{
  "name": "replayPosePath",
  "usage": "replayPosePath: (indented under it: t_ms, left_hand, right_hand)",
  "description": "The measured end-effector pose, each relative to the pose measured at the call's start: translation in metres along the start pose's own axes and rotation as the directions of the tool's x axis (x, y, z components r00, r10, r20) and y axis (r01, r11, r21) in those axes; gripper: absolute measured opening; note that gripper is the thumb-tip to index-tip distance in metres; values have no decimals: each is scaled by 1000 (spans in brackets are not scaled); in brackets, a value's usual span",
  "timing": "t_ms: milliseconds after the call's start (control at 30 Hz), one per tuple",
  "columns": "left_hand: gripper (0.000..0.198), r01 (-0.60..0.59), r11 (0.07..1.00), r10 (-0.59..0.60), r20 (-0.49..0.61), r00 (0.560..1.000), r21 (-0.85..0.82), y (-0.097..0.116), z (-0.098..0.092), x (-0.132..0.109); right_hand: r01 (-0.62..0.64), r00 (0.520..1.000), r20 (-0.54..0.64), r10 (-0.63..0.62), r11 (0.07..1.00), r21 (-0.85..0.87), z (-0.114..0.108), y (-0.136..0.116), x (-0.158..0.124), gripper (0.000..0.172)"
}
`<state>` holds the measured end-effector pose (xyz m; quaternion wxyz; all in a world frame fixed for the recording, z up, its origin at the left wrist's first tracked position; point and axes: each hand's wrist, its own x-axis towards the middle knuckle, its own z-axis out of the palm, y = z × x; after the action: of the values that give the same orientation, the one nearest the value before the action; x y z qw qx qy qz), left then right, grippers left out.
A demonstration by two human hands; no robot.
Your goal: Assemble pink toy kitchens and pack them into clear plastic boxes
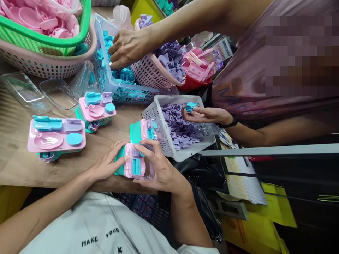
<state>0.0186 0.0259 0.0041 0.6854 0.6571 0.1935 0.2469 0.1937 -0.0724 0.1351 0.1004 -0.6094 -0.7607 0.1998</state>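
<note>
My left hand (pixel 107 164) and my right hand (pixel 156 165) both grip a pink and teal toy kitchen set (pixel 132 164) that sits inside a clear plastic shell at the table's near edge. A second set in a clear shell (pixel 144 130) lies just behind it. Two finished toy sets stand on the wooden table (pixel 16 165): one at the left (pixel 56 135), one further back (pixel 95 110). Across from me another person's hand (pixel 205 114) holds a small teal piece over a white basket of purple parts (pixel 182 155); their other hand (pixel 127 47) reaches into a teal basket (pixel 106 70).
A green basket of pink plates (pixel 79 35) sits in a beige basket (pixel 47 67) at the back left. Empty clear plastic shells (pixel 26 91) lie beside them. A pink basket of purple pieces (pixel 153 74) and a red bowl of pink parts (pixel 197 83) stand at the back.
</note>
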Motion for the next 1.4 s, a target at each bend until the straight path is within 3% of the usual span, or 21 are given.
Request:
replayPosePath:
  t_ms: [167, 367, 467, 600, 667, 733, 900, 1100, 1400]
  left_hand:
    - [55, -18, 1000, 18, 13, 1000, -2, 2, -2, -2]
    - [51, 110, 994, -111, -100, 989, -12, -25, -3, -10]
    - [57, 73, 996, -71, -41, 997, 55, -20, -6, -9]
    - [89, -115, 971, 81, 167, 983, 210, -5, -9, -11]
    - [111, -171, 939, 112, 205, 972, 297, -7, -7, -11]
    - [121, -185, 913, 124, 184, 975, 363, -12, -3, -12]
    - [107, -248, 878, 218, 120, 969, 409, -13, 8, -10]
    - [93, -300, 877, 283, 99, 954, 375, -4, 8, -8]
    - [92, -264, 903, 262, 53, 964, 340, -8, 13, -10]
  right_hand:
    - [-28, 1000, 7, 28, 1000, 10, -1, 1, 2, 96]
    - [15, 999, -30, -14, 999, 33, 33, 14, 9, 113]
    - [22, 995, -100, -19, 999, 29, 34, 17, 7, 109]
    - [61, 986, -160, -50, 996, 68, 23, 16, -4, 100]
    - [65, 986, -156, -53, 995, 74, 21, 18, -6, 100]
    - [68, 986, -156, -58, 996, 58, 21, 19, -6, 100]
    - [81, 986, -144, -79, 997, 10, 18, 15, -5, 96]
    - [86, 992, -95, -86, 996, -6, 9, 10, -4, 97]
    - [70, 997, 39, -66, 992, -107, -4, 0, 2, 99]
